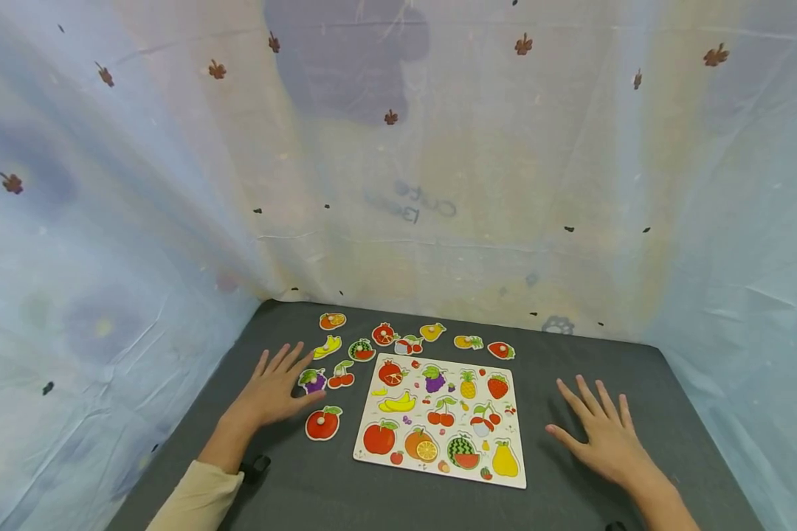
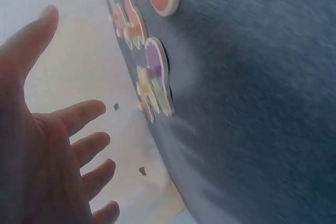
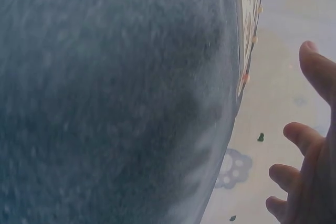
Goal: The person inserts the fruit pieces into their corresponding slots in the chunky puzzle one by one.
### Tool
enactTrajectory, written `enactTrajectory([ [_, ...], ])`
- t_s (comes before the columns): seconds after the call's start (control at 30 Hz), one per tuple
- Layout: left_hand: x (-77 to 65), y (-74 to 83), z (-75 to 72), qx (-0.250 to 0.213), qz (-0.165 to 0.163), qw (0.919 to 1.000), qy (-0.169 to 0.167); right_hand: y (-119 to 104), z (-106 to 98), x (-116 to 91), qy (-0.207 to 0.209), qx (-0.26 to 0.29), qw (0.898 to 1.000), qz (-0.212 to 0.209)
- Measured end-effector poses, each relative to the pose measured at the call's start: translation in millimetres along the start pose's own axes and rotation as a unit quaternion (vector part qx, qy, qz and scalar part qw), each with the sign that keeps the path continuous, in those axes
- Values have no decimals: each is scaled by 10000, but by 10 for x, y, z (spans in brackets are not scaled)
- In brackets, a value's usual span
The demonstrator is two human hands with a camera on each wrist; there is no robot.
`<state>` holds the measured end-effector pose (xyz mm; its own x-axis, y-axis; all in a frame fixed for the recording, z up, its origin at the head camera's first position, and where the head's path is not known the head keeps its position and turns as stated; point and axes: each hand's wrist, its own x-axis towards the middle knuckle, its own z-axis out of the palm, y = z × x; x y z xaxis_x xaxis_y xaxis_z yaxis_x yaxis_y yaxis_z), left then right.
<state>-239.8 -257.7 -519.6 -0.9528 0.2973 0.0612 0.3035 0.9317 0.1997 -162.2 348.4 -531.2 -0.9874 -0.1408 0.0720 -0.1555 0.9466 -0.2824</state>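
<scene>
While left hand (image 1: 268,396) and right hand (image 1: 604,436) spread empty, I fear a low left sweep — grape piece (image 1: 314,380) over table's (image 1: 305,490) left edge.

A dark table (image 1: 305,483) carries a puzzle board (image 1: 461,422) and fruit pieces (image 1: 322,425).

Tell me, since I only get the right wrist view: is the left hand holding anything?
Observer: No, the left hand is empty, its fingers spread.
Operator: Anything loose on that side?
Observer: Yes, the apple piece lies left of the puzzle board, apart from it.
Operator: And which fruit is pictured in its near right corner?
Observer: A yellow pear.
</scene>
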Motion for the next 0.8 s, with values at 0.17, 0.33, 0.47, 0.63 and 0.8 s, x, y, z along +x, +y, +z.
enactTrajectory([
  [0.17, 77, 50, -5, -23, 43, 10000, -77, -94, 35, 4, -18, 67, 9999, -147],
  [0.33, 158, 108, -3, -1, 143, 9999, -82, -188, 62, 14, -32, 69, 9997, -225],
  [0.47, 218, 151, -3, 3, 245, 9996, -114, -251, 82, 15, -77, 105, 9996, -262],
  [0.63, 298, 211, 1, -59, 270, 9993, -236, -325, 120, 5, -115, 149, 9994, -305],
  [0.8, 402, 269, 16, -180, 312, 9990, -253, -409, 179, -1, -126, 200, 9991, -338],
])
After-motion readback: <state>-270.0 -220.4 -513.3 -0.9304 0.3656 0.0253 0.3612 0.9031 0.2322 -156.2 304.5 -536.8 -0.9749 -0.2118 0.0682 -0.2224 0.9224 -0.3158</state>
